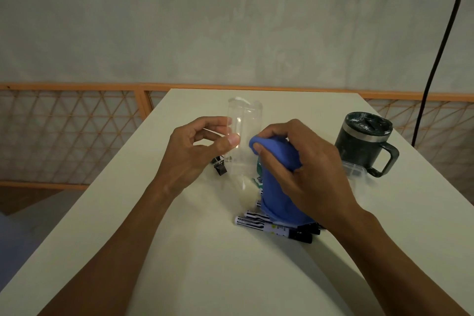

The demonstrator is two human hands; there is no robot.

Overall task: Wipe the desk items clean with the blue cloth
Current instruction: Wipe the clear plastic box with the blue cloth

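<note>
My left hand (197, 151) holds a clear plastic cup (245, 133) upright, thumb on its near side and fingers curled round its left side, above the white desk (179, 251). My right hand (300, 161) grips the bunched blue cloth (278, 187) and presses a wad of it against the cup's right side. The rest of the cloth hangs down over several black-and-white markers (259, 222) lying on the desk. A green-printed item (257, 178) peeks out behind the cloth, mostly hidden.
A dark mug with a lid and handle (364, 143) stands at the right, with a small clear lidded box (355, 169) in front of it. A black binder clip (219, 165) lies under my left hand. An orange lattice railing runs behind the desk.
</note>
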